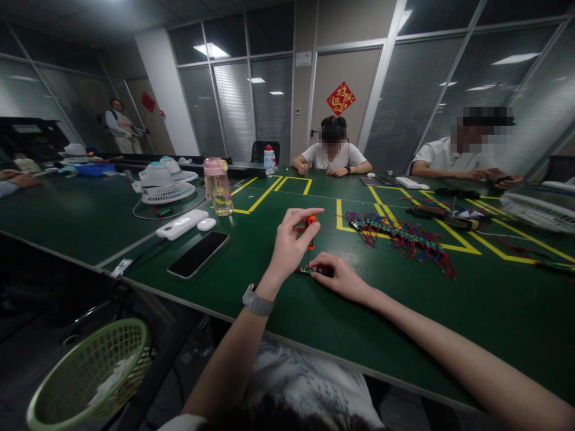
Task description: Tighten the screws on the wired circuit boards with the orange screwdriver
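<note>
My left hand (291,240), with a watch on its wrist, is closed around the orange handle of a screwdriver (311,225). The screwdriver stands upright, its thin shaft pointing down at a small green circuit board (306,271) on the table. The fingers of my right hand (338,274) pinch the board's right side and partly cover it. Whether the tip touches a screw is too small to tell. To the right lies a long row of circuit boards (395,230) with red and blue wires.
On the green table (251,275), a phone (198,254), a white power strip (182,224), a pink-lidded bottle (218,188) and white fans (164,182) stand to the left. A green basket (139,335) is on the floor. Two people (331,152) sit opposite.
</note>
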A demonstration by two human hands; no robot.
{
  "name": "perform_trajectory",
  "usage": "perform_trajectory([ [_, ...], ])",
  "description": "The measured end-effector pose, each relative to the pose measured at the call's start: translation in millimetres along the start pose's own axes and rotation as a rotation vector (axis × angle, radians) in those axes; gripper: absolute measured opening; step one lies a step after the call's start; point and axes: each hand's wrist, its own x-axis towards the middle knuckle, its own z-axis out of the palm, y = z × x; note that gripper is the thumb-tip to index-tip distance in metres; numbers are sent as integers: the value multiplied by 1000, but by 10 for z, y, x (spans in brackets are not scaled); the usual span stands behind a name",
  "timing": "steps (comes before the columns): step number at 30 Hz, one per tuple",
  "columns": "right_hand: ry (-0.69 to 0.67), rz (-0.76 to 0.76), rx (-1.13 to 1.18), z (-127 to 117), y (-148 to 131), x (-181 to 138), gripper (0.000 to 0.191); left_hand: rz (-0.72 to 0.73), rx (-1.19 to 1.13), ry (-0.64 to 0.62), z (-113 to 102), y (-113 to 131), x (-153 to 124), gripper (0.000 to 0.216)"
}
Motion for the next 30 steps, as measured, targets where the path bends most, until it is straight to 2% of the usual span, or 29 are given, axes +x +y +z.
perform_trajectory([
  [3, -1, 2, -7, -3, -5, 0, 16, 29, 48, 27, -11, 10, 6, 22],
  [9, -3, 8, -10, -2, -8, -1, 15, -31, -146, -64, 18, -38, 1, 29],
  [15, 9, 5, -16, -7, -19, -7, 15, 20, 71, 163, -17, -52, 21, 19],
  [20, 0, 5, -13, -9, -16, -8, 15, -32, -77, 84, -10, -44, 26, 25],
  [26, -1, 6, -10, -2, -6, 0, 15, 57, 115, 108, -11, -23, 10, 20],
  [30, 4, 6, -9, 2, -6, 4, 15, -6, -42, 8, -3, 1, 9, 26],
])
